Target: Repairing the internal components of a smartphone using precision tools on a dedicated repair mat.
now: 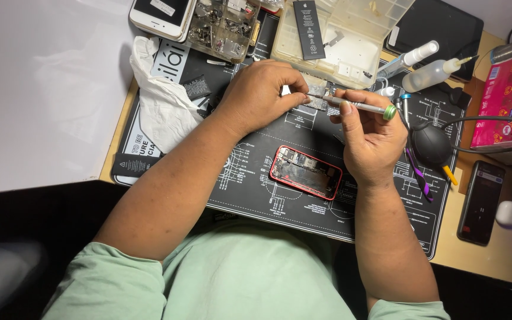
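My left hand (260,95) pinches a small metal phone part (316,104) down on the black work mat (250,189). In my right hand (370,139) is a slim silver screwdriver (358,107) with a green end cap, its tip touching that part. An opened phone shell with a red frame (305,172) lies on the mat just below both hands, its insides showing.
A clear parts box (223,24) and a white phone (160,16) sit at the back left, a plastic tray (339,41) with a black battery (308,28) behind the hands. Squeeze bottles (431,74), a black air blower (431,145), purple tweezers (417,175), a dark phone (480,201) and a white cloth (161,104) surround the mat.
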